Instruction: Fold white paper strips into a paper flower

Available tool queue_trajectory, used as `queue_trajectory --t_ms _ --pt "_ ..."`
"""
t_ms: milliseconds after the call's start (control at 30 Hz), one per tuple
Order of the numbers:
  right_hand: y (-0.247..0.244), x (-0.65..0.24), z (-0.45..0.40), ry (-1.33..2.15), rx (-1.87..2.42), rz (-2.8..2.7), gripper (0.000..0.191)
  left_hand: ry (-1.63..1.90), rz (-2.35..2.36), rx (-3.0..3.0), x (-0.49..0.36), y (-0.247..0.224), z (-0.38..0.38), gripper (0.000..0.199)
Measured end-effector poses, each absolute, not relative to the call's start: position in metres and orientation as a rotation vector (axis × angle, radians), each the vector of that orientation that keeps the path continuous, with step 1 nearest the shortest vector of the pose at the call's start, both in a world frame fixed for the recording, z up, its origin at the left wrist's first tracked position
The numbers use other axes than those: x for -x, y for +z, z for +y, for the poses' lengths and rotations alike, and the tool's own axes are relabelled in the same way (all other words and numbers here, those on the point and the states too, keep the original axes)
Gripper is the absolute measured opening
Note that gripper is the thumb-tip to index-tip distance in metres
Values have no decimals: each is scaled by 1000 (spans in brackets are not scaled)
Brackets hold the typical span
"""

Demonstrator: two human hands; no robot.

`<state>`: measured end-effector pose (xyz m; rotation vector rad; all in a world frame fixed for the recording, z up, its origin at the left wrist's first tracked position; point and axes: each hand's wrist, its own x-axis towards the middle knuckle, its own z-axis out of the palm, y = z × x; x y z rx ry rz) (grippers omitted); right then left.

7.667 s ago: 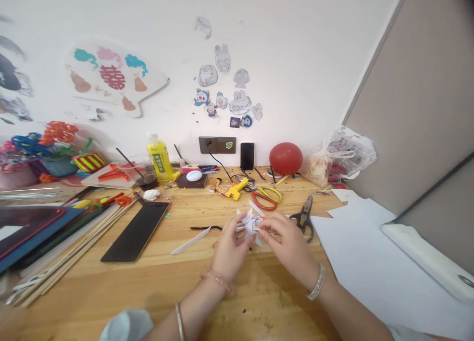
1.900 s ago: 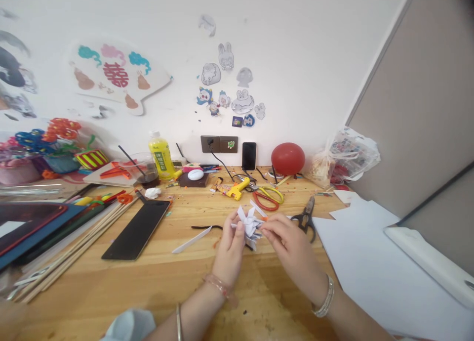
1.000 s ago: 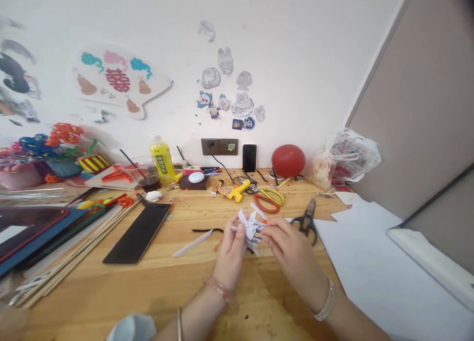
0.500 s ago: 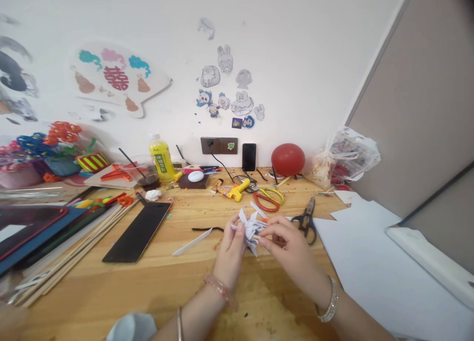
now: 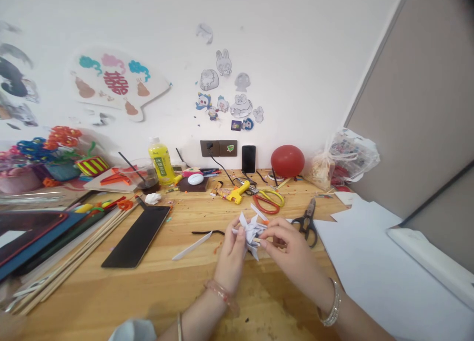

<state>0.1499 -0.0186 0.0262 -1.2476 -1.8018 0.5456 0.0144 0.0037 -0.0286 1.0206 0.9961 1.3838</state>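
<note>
Above the wooden table, a white folded-paper piece (image 5: 252, 230) with several pointed strips sticking out sits between my two hands. My left hand (image 5: 233, 249) is closed on its left side, with the thumb across the front. From the right, my right hand (image 5: 287, 242) pinches at the paper's edge with thumb and index finger. A small tan bit shows at those fingertips; I cannot tell what it is. One loose white paper strip (image 5: 192, 246) lies left of my hands, and another strip (image 5: 258, 212) lies just beyond them. Black-handled scissors (image 5: 307, 225) rest beside my right hand.
Behind my hands lie a yellow glue gun (image 5: 237, 192), red-and-yellow-handled scissors (image 5: 268, 202) and a red balloon (image 5: 288, 161). White sheets (image 5: 370, 262) cover the right side. A black tablet (image 5: 137, 237), wooden sticks (image 5: 79, 254), a drink cup (image 5: 148, 180) and a yellow bottle (image 5: 162, 160) stand or lie left.
The whole view has shifted slightly. Both hands keep the same hold on the folded paper, with hardly any movement of the fingers.
</note>
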Motion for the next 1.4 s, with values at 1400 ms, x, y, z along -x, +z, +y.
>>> queue_trajectory --t_ms 1400 --pt "24 -148 -23 318 1231 -1969 19 1368 1049 -1065 -13 -23 5 51"
